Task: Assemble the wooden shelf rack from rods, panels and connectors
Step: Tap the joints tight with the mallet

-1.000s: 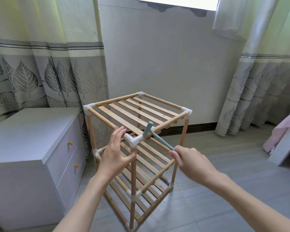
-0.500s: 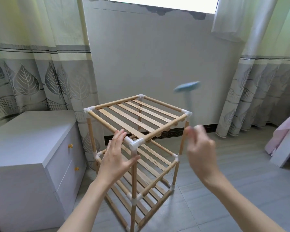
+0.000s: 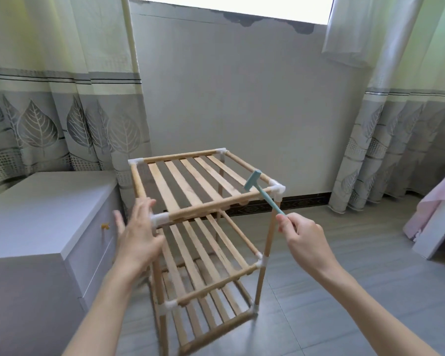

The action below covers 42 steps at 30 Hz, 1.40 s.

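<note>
Rack (image 3: 203,227) standing on the floor (image 3: 344,291) – 3 slatted tiers
Right hand (image 3: 302,238) grips a small blue hammer (image 3: 263,195) over the near right top connector (image 3: 278,191); left hand (image 3: 139,232) spread flat beside the near left post

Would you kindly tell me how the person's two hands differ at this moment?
The left hand is open with fingers spread beside the wooden slatted shelf rack's near-left white plastic connector; the right hand pinches the small teal hammer by its handle. The left holds nothing; the right carries the tool. Both are bare and raised near the rack's top tier.
</note>
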Each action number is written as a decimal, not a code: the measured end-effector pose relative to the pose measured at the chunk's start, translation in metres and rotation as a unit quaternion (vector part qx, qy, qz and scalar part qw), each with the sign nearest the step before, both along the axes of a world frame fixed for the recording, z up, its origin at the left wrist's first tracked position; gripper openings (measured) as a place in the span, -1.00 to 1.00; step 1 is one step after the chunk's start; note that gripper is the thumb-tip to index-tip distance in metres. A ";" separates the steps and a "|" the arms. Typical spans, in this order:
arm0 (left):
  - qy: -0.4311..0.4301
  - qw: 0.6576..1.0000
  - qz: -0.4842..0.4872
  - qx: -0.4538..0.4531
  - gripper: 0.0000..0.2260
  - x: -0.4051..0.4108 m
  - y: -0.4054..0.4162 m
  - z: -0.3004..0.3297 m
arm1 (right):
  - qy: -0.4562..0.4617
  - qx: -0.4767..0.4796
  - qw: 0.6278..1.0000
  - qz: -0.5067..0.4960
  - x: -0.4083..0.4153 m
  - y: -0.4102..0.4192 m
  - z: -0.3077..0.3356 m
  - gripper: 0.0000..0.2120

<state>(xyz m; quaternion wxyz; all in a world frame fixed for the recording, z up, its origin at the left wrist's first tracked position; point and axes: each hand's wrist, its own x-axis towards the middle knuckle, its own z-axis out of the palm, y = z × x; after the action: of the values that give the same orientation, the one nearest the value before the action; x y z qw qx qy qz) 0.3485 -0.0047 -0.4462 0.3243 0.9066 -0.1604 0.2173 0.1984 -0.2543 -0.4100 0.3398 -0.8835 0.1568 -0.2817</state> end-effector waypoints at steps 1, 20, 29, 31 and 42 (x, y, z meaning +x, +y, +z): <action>-0.017 0.998 0.059 0.016 -0.37 -0.001 0.000 0.000 | 0.000 -0.001 1.000 -0.006 -0.001 -0.002 0.001 -0.65; -0.100 0.983 -0.013 0.156 -0.39 -0.017 -0.038 -0.014 | 0.151 -0.107 0.983 0.007 -0.002 0.003 -0.005 -0.70; -0.106 0.983 -0.003 0.152 -0.39 -0.016 -0.040 -0.016 | 0.158 -0.076 0.985 -0.002 0.001 0.009 0.009 -0.67; -0.107 0.983 -0.001 0.152 -0.40 -0.017 -0.042 -0.016 | 0.147 -0.075 0.986 0.000 0.007 -0.001 0.014 -0.64; -0.107 0.983 0.000 0.147 -0.41 -0.018 -0.042 -0.015 | -0.079 0.021 0.995 -0.051 0.005 -0.005 0.025 -0.62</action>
<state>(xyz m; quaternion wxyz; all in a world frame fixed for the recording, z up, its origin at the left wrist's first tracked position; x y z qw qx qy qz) 0.3306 -0.0467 -0.4614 0.1681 0.9160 -0.2247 0.2866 0.2034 -0.2591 -0.3849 0.3548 -0.8419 0.1803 -0.3645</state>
